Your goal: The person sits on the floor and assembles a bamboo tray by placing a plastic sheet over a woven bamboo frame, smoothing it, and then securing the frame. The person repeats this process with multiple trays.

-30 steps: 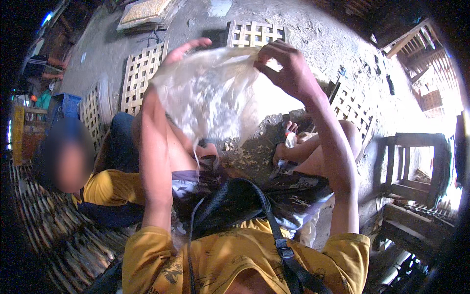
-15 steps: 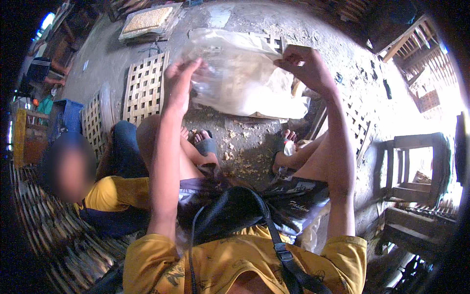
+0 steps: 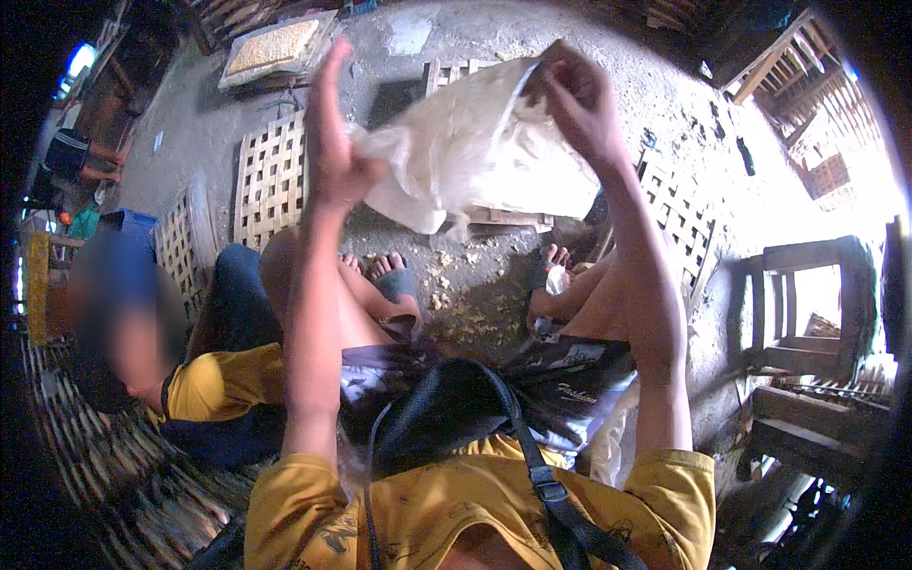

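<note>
Two bare hands of the person are raised above the floor, and between them hangs a thin whitish plastic, wrinkled and partly see-through. If it is a single sheet or a bag, I cannot tell. The right hand has its fingers bent and closed upon the upper right corner of the plastic, so they are pinching it. The left hand stands upright at the other end, its fingers stretched upward; the plastic meets this hand near the thumb, but whether it is gripped there, I cannot tell.

Behind the upper edge of the plastic one part of a lattice panel is visible, and a pale wooden edge shows just below the plastic. A second woven panel is on the floor to the left of the left hand, and a third one is beside the right forearm. Farther away, at upper left, lies a slab with a yellowish grainy top. Between the person's feet, pale crumbs are scattered. Near the left arm sits a co-worker in a yellow sleeve.
</note>
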`<state>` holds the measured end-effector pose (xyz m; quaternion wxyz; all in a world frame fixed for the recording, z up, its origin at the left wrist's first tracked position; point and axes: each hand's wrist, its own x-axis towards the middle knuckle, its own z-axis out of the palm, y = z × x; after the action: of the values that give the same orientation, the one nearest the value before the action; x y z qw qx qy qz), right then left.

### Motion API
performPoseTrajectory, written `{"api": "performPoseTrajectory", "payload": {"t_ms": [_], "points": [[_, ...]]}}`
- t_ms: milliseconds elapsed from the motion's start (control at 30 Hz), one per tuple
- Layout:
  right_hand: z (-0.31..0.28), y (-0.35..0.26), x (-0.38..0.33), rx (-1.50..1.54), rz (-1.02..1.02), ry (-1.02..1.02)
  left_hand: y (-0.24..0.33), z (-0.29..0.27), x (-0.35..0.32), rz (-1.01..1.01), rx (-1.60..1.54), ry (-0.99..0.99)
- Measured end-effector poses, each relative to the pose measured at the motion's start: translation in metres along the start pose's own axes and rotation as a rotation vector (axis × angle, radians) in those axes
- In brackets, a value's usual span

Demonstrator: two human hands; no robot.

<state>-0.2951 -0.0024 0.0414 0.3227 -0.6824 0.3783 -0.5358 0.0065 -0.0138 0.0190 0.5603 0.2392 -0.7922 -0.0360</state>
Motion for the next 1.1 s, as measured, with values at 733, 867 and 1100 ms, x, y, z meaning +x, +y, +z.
{"api": "performPoseTrajectory", "payload": {"t_ms": [733, 867, 1100], "points": [[0.023, 0.021, -0.015, -0.061, 0.107, -0.238, 0.041, 0.028, 0.071, -0.39, 0.069, -0.146], [0.014, 0.014, -0.013, -0.115, 0.243, -0.308, 0.024, 0.012, 0.132, -0.003, 0.231, -0.259], [0.003, -0.006, -0.008, -0.239, 0.322, -0.386, 0.065, -0.038, 0.247, 0.23, 0.573, -0.369]]}}
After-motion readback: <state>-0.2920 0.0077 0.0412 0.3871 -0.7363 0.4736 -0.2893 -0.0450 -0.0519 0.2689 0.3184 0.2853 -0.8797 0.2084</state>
